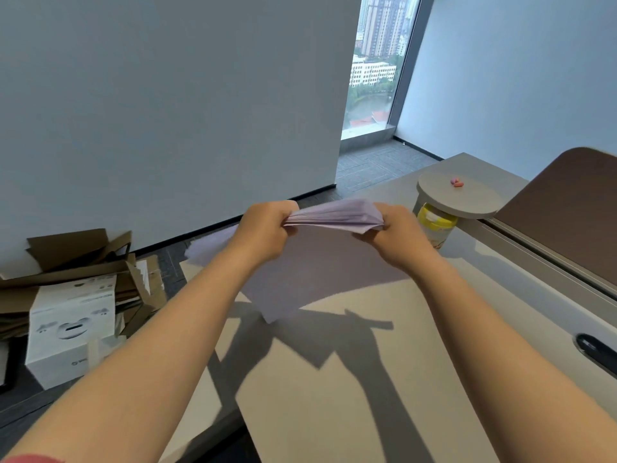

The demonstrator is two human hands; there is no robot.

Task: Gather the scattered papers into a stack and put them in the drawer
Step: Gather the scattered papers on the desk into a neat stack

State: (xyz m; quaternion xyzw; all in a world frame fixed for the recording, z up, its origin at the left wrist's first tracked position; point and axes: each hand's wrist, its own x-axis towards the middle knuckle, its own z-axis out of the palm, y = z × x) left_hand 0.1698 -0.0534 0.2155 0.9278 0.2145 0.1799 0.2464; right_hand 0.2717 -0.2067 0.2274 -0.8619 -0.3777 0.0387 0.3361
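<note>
Above the desk (350, 379), the stack of papers (334, 216) is held in the air, its long axis running left to right and its sheets lying roughly flat, fanned slightly at the near edge. Left hand (267, 228) grips the left end and right hand (397, 235) grips the right end, both closed around the stack with forearms extended forward. More loose paper (300, 279) lies on the desk beneath.

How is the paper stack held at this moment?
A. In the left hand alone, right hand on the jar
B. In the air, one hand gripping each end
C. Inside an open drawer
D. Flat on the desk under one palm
B: the left hand and right hand each grip an end of the stack, above the desk.
</note>
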